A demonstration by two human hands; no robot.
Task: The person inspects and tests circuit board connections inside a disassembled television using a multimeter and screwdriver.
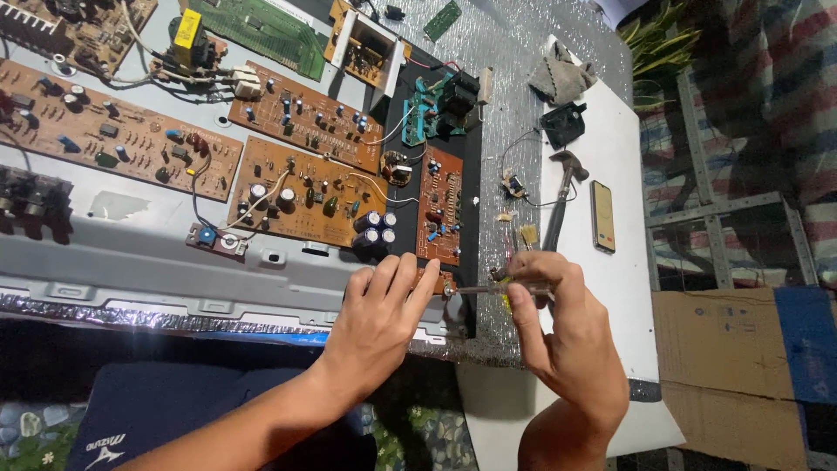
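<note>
Holding a thin screwdriver [488, 289] in the right hand [562, 336], fingers pinched together around its yellow-marked handle, shaft lying nearly level and pointing left. Tip resting at the lower corner of a small upright brown circuit board [441, 206], right where the left hand [377, 318] is pressing. Left fingers lying close together, flat and stretched out, fingertips [425, 281] touching that lower board edge; not clamped on anything, just bearing down.

Board looking narrow and reddish-brown, studded with small blue, red and black parts, standing on a black panel [472, 174] near the front edge of a grey metal chassis [131, 253]. Sitting just left of it: a cluster of dark cylindrical capacitors [375, 231] at the corner of a larger brown board [301, 192]. Lying further left and behind: more brown boards [113, 131] and a green board [261, 30], joined by white wires.

Lying to the right of the hands, on a white tabletop [623, 279]: a hammer [562, 187] with a dark handle, head pointing away, and a phone [602, 215] lying flat just beside it. Resting further back: a crumpled grey rag [560, 77] and a small black part [565, 124]. Showing below the chassis: a dark blue cloth [174, 410].
</note>
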